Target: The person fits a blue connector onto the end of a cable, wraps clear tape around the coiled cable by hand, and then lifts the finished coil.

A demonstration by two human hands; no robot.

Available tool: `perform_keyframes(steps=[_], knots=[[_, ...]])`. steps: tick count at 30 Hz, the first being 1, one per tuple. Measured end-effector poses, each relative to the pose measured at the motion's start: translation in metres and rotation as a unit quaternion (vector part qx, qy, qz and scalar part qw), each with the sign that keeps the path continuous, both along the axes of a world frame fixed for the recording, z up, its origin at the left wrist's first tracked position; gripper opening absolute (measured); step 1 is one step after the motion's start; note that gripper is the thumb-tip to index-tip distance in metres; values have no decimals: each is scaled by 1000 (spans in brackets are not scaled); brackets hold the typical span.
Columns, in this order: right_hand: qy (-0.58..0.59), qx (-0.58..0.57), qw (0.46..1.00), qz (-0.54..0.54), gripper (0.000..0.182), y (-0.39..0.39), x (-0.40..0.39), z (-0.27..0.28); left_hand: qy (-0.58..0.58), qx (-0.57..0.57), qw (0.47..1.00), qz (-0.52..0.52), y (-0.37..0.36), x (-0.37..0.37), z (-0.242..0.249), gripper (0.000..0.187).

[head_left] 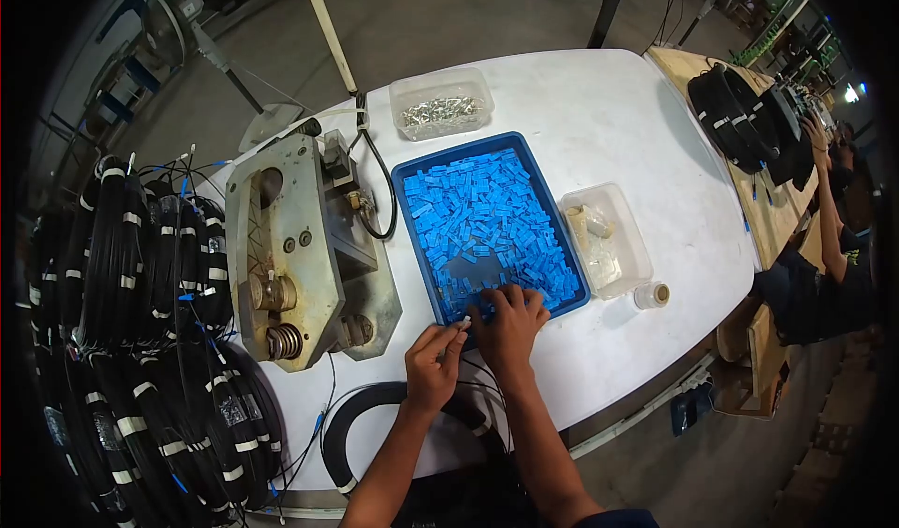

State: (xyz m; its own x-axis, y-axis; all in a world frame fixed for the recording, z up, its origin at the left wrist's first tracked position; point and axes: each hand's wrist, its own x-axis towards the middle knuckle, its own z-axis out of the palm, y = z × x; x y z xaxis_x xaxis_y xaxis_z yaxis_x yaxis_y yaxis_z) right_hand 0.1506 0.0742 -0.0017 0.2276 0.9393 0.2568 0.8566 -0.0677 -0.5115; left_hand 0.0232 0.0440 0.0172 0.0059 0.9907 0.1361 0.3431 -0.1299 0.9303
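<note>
Near the front edge of a blue tray (553,212) full of small blue plastic pieces (487,200), my left hand (434,367) pinches a small white connector (465,322) between thumb and fingertips. Just right of it, my right hand (510,327) reaches over the tray's front rim, its fingers bent down at the blue pieces; its fingertips are partly hidden, and what they hold cannot be made out. A coil of black cable (339,439) lies on the white table (655,341) below my hands and partly behind my forearms.
A metal press-like machine (304,238) stands left of the tray, beside stacked black cable coils (112,247). Behind is a clear box of small metal parts (440,107); right are another clear box (623,247) and a roll (653,295). A co-worker (824,266) is at the far right.
</note>
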Motion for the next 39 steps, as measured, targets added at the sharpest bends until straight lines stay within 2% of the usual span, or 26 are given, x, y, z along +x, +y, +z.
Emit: perform_keyframes(steps=[3,8,10,14,17,19,21,23,24,27,28,30,31,34,37,39], knots=[[-3,-2,1000,-11,22,-1,-3,-2,5,-39,999,-16,3,-2,2,19],[-8,26,1000,-10,19,-5,0,-2,-28,-23,999,-22,3,0,3,19],[94,118,988,19,20,-8,4,3,-40,-11,999,-20,-1,-1,4,18],[165,156,974,24,25,-35,6,18,-62,44,995,-71,-13,-7,-1,14],[326,144,933,52,24,-61,-1,28,-105,46,990,-80,-21,-6,0,13],[337,97,935,45,22,-81,-2,41,-144,41,986,-75,-26,-6,-4,13],[340,81,935,52,23,-98,-4,48,-112,58,989,-73,-38,-10,3,13],[466,55,881,52,25,-111,-4,52,-70,82,991,-74,-51,-11,15,14],[467,53,881,57,25,-119,-3,54,-69,84,992,-68,-60,-12,20,14],[550,32,826,117,23,-140,-5,68,-103,49,992,-49,-86,-15,46,13],[551,30,825,123,23,-145,-7,75,-102,52,992,-43,-94,-18,54,13],[491,61,856,150,21,-153,-11,85,-102,56,993,-21,-108,-22,65,16],[492,60,854,155,21,-156,-14,90,-124,22,992,-2,-117,-26,62,15],[432,77,877,194,20,-164,-22,101,-172,31,984,40,-133,-36,50,13],[391,53,887,242,29,-174,-27,105,-144,71,987,16,-141,-49,44,12],[420,46,876,232,32,-182,-33,97,-152,98,983,-13,-146,-55,45,13]])
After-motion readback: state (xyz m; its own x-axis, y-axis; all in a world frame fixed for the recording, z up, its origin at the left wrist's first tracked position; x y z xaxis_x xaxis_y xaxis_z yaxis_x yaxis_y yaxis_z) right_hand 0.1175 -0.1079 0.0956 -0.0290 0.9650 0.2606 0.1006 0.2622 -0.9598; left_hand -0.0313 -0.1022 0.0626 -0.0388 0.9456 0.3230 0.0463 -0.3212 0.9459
